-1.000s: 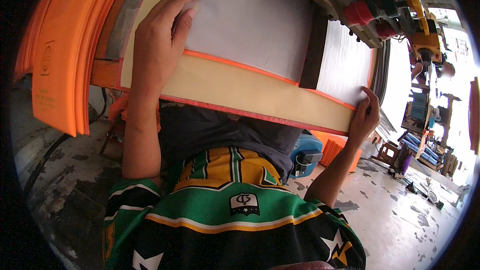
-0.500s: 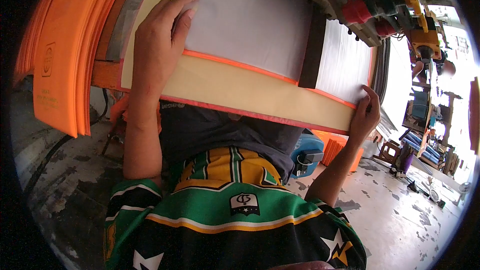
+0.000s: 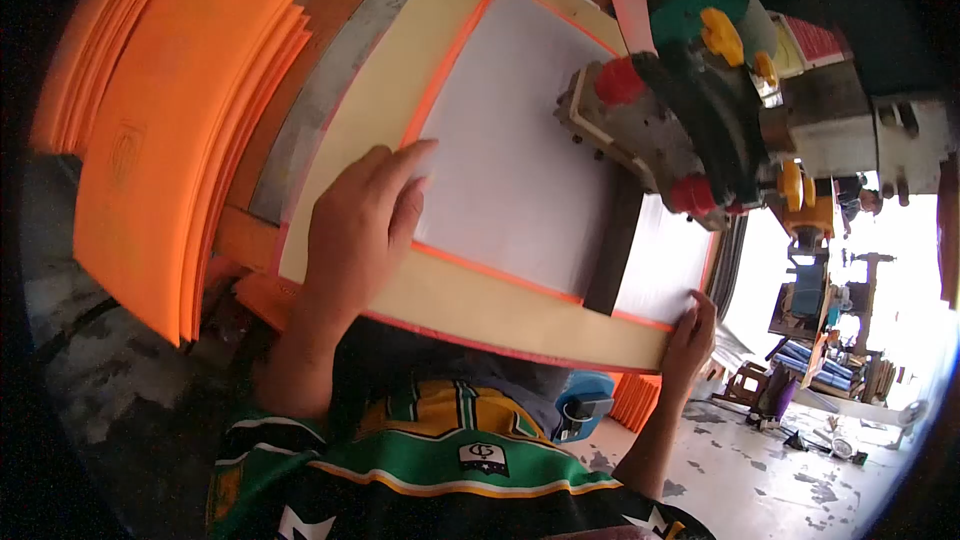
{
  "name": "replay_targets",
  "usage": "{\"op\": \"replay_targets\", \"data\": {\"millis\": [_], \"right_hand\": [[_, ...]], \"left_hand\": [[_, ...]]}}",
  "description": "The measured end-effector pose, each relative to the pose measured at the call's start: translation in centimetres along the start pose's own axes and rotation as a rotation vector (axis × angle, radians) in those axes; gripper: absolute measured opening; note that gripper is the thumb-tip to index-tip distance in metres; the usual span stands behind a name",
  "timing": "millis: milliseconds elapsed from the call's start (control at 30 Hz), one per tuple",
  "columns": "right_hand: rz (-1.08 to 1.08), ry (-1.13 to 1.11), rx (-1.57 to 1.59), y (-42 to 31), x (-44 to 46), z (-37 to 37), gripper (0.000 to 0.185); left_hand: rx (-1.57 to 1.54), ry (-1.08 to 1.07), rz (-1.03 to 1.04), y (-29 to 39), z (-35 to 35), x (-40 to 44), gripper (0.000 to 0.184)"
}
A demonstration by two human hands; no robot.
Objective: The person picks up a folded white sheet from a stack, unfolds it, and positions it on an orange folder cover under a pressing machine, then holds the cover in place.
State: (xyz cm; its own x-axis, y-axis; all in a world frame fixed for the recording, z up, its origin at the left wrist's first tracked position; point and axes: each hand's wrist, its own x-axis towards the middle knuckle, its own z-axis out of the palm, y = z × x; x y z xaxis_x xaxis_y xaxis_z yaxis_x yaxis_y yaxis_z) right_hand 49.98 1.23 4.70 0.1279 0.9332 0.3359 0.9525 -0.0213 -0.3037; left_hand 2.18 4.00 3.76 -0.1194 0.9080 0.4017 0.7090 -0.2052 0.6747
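My left hand (image 3: 370,215) rests on the left part of a cream board (image 3: 480,300), its fingertips on the orange edge of a translucent sheet (image 3: 510,140). The fingers are slightly bent, with the thumb apart from the index finger. At the board's near right corner is my right hand (image 3: 692,335), fingers curled over the edge of the sheet's right part. A dark strip (image 3: 613,255) crosses the sheet between its large left part and small right part. Above the sheet hangs a machine head (image 3: 640,140) with red and yellow knobs.
Stacked orange folders (image 3: 170,140) stand at the left beside the wooden table edge (image 3: 245,238). A blue container (image 3: 583,405) and more orange folders (image 3: 634,400) are below, near my body. Shelving with blue rolls (image 3: 815,365) and another person (image 3: 858,198) appear at the far right.
The view has tilted up, so the board, both hands and the folders sit lower in it. More of the machine head and the table's far side shows. Both hands keep their places on the board.
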Motion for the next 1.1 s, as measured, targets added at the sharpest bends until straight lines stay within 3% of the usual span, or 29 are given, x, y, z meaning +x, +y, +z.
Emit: {"op": "replay_targets", "data": {"millis": [233, 367, 400, 467, 633, 700, 867, 967, 1100], "right_hand": [[0.120, 0.014, -0.074, -0.8, -0.9, 0.6, 0.030], [0.086, 0.005, -0.069, 0.4, -1.3, 0.2, 0.031], [0.225, -0.031, -0.026, -0.5, -1.2, -0.1, 0.031], [0.184, -0.010, -0.058, 0.3, -1.5, 0.1, 0.031], [0.236, -0.019, -0.068, 1.0, -2.5, -0.5, 0.030], [0.278, -0.021, -0.063, 0.7, -2.7, -0.9, 0.030], [0.343, 0.111, 0.064, 5.5, -5.8, -0.7, 0.048], [0.354, 0.077, 0.019, 8.0, -7.7, -2.1, 0.059], [0.380, 0.059, 0.070, 10.4, -8.5, -2.9, 0.061]], "left_hand": [[-0.031, -0.072, -0.046, 0.3, -0.3, 0.1, 0.041], [-0.114, -0.186, -0.159, 1.3, -1.8, 0.4, 0.041], [-0.124, -0.226, -0.181, 1.4, -2.0, 0.5, 0.042], [-0.125, -0.341, -0.216, 1.5, -2.8, 0.6, 0.045], [-0.209, -0.249, -0.106, 0.0, -1.4, 0.0, 0.057], [-0.160, -0.237, -0.104, 0.5, -2.3, 0.8, 0.035], [-0.272, -0.290, -0.091, -0.3, -2.2, 1.8, 0.037], [-0.268, -0.304, -0.116, -0.3, -1.9, 1.9, 0.039], [-0.221, -0.293, -0.068, -0.6, -2.0, 1.8, 0.037]]}}
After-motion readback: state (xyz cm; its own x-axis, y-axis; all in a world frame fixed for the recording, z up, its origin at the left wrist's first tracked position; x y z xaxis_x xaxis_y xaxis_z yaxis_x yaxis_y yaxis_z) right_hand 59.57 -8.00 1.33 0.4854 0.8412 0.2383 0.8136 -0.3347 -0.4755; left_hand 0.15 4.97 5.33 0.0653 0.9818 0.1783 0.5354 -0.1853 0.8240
